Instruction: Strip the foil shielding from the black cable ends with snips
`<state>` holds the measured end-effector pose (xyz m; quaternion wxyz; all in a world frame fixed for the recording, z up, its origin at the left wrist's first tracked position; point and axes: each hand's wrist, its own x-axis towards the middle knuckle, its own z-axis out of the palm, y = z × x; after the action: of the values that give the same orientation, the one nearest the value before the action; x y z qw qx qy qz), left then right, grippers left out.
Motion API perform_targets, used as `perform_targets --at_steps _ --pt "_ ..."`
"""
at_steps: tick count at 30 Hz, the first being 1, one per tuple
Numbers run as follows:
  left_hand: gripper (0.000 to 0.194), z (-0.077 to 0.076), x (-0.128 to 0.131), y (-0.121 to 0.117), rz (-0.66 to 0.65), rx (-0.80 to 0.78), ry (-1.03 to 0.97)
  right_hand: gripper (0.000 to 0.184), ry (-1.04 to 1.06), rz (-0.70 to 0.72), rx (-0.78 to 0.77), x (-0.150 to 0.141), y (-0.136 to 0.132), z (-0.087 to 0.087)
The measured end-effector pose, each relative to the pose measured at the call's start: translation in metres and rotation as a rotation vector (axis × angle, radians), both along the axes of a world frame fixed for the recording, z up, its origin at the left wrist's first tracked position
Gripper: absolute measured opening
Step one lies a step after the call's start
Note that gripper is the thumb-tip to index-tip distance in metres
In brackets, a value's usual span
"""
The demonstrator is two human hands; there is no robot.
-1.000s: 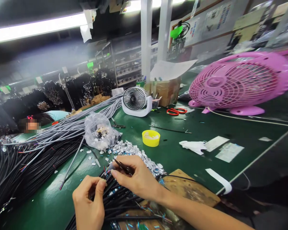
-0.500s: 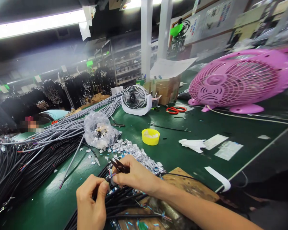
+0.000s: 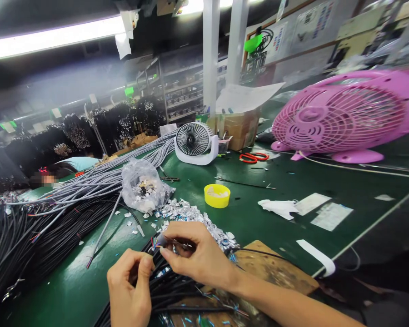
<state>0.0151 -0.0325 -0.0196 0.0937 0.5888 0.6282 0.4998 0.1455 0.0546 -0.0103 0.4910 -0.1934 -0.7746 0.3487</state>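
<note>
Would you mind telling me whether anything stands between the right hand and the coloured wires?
Nothing visible does: the right hand has its fingertips at the coloured wires. The foil scraps lie beyond, out of the way.

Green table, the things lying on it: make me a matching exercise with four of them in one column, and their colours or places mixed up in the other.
Column one
1. Large fan
2. Scissors
3. Round dish
4. Plastic bag

Column two
A. Yellow
B. See-through, beside the heap of foil scraps
C. Pink
D. Red-handled

Right pairs: 1-C, 2-D, 3-A, 4-B
</note>
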Motion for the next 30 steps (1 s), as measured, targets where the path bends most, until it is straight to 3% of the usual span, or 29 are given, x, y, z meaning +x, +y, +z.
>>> perform_targets --at_steps 2,4,6,9,13,19,23,30 --pt "0.034 0.0 0.001 0.0 0.005 0.002 0.01 0.024 0.023 -0.049 0.049 0.0 0.0 -0.002" --pt "0.031 -0.001 0.001 0.0 0.01 0.007 0.026 0.025 0.005 -0.048 0.001 0.0 0.001 -0.003" --pt "0.029 0.0 0.001 0.0 0.006 0.015 0.042 0.027 -0.043 0.071 -0.164 0.001 0.003 0.0" --pt "0.027 0.0 0.001 -0.001 -0.029 0.018 0.052 0.025 -0.065 0.367 -0.44 0.003 0.008 0.006" --pt "0.029 0.0 0.0 -0.001 -0.08 -0.002 0.031 0.016 0.01 0.519 -0.569 0.002 0.011 0.008" --pt "0.046 -0.002 -0.005 -0.002 -0.123 -0.049 -0.059 0.017 -0.089 0.315 -0.481 0.0 0.008 0.001" --pt "0.048 -0.003 -0.006 -0.001 -0.101 -0.069 -0.108 0.022 0.027 0.387 -0.48 0.002 0.005 0.002" --pt "0.041 -0.005 0.001 0.001 -0.041 -0.07 -0.135 0.024 0.014 0.253 -0.205 0.002 0.0 -0.004"
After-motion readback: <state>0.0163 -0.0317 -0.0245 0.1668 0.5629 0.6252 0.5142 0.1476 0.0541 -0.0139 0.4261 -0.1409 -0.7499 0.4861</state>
